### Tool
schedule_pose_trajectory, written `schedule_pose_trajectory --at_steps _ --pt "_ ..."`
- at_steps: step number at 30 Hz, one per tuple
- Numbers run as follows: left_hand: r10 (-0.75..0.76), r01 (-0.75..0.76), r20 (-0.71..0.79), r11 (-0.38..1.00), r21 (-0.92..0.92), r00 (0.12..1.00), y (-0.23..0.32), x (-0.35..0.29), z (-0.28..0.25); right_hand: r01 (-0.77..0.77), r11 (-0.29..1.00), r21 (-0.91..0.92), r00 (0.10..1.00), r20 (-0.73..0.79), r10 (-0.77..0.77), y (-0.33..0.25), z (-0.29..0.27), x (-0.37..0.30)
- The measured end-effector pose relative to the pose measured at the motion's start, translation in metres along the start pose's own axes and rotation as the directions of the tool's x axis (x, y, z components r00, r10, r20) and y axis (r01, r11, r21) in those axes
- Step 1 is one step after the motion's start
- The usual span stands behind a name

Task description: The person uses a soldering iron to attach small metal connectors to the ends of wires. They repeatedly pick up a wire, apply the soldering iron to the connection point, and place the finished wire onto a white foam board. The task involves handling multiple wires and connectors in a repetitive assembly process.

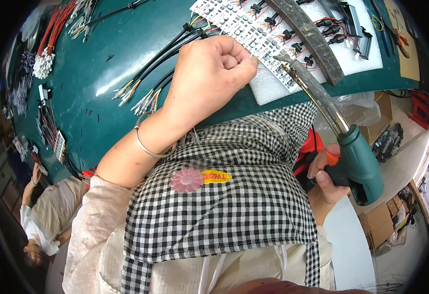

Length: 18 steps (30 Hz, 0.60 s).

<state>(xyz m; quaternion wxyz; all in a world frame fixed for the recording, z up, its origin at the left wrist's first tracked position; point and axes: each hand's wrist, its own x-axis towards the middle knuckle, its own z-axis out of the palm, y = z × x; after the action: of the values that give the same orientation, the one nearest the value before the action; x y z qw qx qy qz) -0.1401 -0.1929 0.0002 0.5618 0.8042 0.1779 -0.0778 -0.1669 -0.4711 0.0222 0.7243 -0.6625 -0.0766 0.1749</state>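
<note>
My right hand (326,179) is wrapped around the handle of a green soldering gun (363,166), a finger at its orange trigger. The gun's metal tip and thin feed tube point up and left to the edge of a white circuit board panel (239,29). Just left of the tip, my left hand (212,73) is closed in a pinch over the panel's near edge. What its fingertips hold is hidden, though a bit of thin red wire shows beside them. Black cables (168,51) with stripped coloured ends run out from behind this hand.
A dark metal bar (312,41) lies across the panel, which rests on white foam (268,93). Red wire bundles (55,29) lie at the far left of the green table (121,49). Pliers (402,39) lie far right. Another person (52,210) sits at left.
</note>
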Motion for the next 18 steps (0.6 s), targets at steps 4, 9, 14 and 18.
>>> schedule_pose_trajectory --at_steps 4,9,14,18 --pt "-0.029 0.033 0.034 0.992 -0.123 0.999 0.002 -0.001 0.000 0.028 0.999 -0.040 1.000 0.015 -0.027 0.003 -0.003 -0.002" --pt "-0.073 0.083 0.061 0.979 -0.187 0.996 0.002 0.002 -0.002 0.016 0.999 -0.051 0.999 0.046 -0.013 0.001 -0.007 -0.002" --pt "0.051 -0.047 -0.098 0.998 0.046 0.994 0.001 -0.004 0.009 0.044 0.993 -0.113 0.999 0.033 -0.041 0.003 -0.004 -0.002" --pt "0.106 -0.095 -0.110 0.991 0.099 0.988 -0.001 -0.003 0.009 0.049 0.986 -0.156 0.999 0.015 -0.048 0.008 -0.001 -0.003"
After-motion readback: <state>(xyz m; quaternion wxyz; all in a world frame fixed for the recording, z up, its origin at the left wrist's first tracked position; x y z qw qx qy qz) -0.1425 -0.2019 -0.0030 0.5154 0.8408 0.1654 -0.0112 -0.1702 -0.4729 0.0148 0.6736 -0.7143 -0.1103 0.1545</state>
